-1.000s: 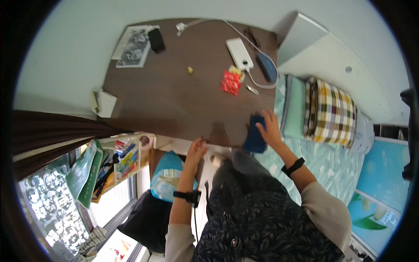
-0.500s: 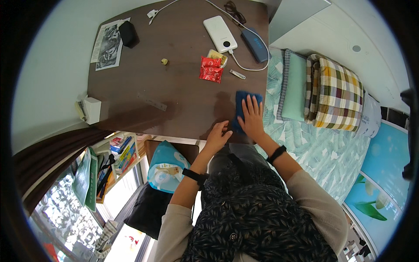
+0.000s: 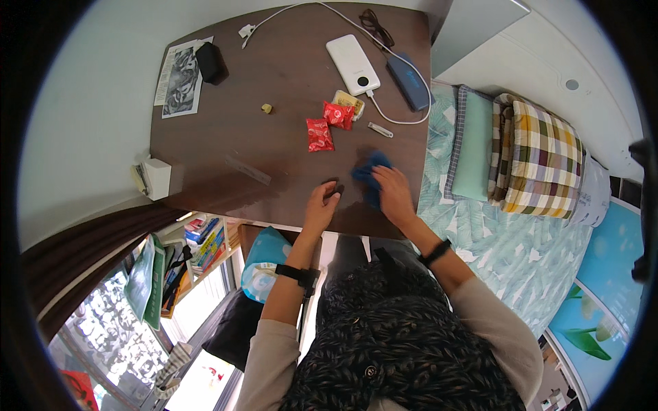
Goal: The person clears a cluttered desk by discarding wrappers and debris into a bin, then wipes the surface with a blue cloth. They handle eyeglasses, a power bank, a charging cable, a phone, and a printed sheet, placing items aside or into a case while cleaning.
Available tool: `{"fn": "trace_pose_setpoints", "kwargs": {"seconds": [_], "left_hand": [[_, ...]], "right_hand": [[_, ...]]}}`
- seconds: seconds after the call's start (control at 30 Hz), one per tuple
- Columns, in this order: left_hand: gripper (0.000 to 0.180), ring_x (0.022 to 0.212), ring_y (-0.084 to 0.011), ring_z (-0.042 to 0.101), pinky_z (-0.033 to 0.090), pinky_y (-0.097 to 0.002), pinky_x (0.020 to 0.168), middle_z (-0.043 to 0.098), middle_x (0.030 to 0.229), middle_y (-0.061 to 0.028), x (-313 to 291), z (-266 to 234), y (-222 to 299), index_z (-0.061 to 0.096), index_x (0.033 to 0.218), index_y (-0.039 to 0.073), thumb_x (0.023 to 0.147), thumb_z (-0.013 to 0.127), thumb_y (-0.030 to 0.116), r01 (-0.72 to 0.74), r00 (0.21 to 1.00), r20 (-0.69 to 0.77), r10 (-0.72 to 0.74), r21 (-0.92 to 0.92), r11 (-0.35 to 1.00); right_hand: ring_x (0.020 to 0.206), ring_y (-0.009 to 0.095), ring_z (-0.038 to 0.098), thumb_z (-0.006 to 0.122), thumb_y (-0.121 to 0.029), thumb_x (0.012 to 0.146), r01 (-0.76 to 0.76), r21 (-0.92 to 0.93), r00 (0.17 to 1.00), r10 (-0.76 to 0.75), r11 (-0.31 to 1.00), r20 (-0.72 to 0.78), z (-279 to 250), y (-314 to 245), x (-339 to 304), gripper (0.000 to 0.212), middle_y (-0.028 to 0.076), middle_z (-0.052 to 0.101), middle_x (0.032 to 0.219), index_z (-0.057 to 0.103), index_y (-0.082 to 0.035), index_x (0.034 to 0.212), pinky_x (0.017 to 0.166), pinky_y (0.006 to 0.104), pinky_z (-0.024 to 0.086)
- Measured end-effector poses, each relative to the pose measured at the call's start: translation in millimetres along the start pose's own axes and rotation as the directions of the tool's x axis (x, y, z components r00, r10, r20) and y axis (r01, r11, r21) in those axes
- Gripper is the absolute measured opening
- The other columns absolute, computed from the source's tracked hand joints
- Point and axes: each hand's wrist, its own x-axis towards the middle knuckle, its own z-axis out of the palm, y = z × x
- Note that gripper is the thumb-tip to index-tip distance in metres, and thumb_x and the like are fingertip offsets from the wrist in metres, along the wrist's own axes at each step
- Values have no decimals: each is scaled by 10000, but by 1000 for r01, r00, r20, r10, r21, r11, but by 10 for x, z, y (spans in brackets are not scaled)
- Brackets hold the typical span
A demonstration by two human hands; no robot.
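My right hand point(image 3: 393, 194) grips a bunched blue cloth point(image 3: 371, 172) near the right front of the dark brown table point(image 3: 253, 75). Part of the cloth is under that hand, whose fingers are slightly blurred. To its left, my left hand point(image 3: 321, 205) hovers at the front edge, fingers loosely curled, thumb apart, holding nothing. Ahead of my hands are two small red packets point(image 3: 319, 135), a yellowish packet point(image 3: 349, 103) and a nail clipper point(image 3: 380, 130). A transparent strip point(image 3: 248, 170) lies to the left of my left hand.
Farther back are a white power bank point(image 3: 352, 65) with a white cable, a dark blue case point(image 3: 409, 82) and glasses point(image 3: 376, 27). A small yellow piece point(image 3: 266, 108), black case point(image 3: 210, 63) and printed sheet point(image 3: 182, 82) lie left. A bed point(image 3: 473, 240) adjoins the table's right side.
My right hand has bunched the cloth, which lay flat, and shifted it slightly left. My left hand has moved left. One red packet now lies apart from the other, nearer to me.
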Motion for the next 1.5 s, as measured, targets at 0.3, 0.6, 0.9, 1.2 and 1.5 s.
{"fn": "trace_pose_setpoints", "kwargs": {"seconds": [0.3, 0.6, 0.9, 1.2, 1.5], "left_hand": [[271, 1102, -193, 605, 480, -320, 944, 629, 1202, -95, 441, -173, 121, 624, 1220, 32, 963, 609, 118, -108, 993, 41, 111, -76, 991], [270, 1081, -268, 633, 504, -360, 936, 613, 1202, -112, 1468, -1241, 1538, 651, 1152, 53, 887, 661, 98, -619, 782, 349, 517, 331, 712], [356, 1025, -148, 612, 486, -316, 908, 668, 1124, -65, 2533, -3681, 3133, 652, 1213, 60, 915, 689, 252, -375, 927, 246, 284, 647, 664], [794, 1446, -382, 320, 287, -461, 1174, 335, 1549, -247, 2962, -975, 2190, 393, 1468, 1, 859, 715, 396, -342, 919, 125, 374, 724, 599], [1156, 1399, -438, 345, 258, -497, 1161, 289, 1528, -321, 2989, 477, 1515, 212, 1532, -32, 684, 853, 422, -39, 988, -120, 94, 397, 917]], "right_hand": [[1429, 310, 326, 670, -153, 822, 93, -360, 992, -53, 928, 119, 442, -488, -8, 515, 81, 428, 1509, 584, -103, 1327, 1145, 528, 269], [1277, 331, 472, 725, -261, 859, -72, -155, 997, 76, 985, 20, -165, -417, -116, 434, 114, 524, 1391, 627, -83, 1243, 1035, 476, 393], [1193, 419, 508, 725, -228, 868, -243, -151, 946, 199, 958, -255, -1270, 398, 468, 541, 222, 526, 1353, 532, -15, 1326, 1014, 477, 422], [1163, 395, 524, 801, -283, 753, -466, -319, 878, 386, 825, -283, -681, 1043, 1952, 811, 201, 550, 1294, 433, -18, 1425, 966, 493, 442], [1148, 361, 518, 784, -295, 708, -501, -301, 861, 433, 811, -266, -234, 948, 2446, 848, 153, 554, 1234, 419, -46, 1432, 924, 486, 443]]}}
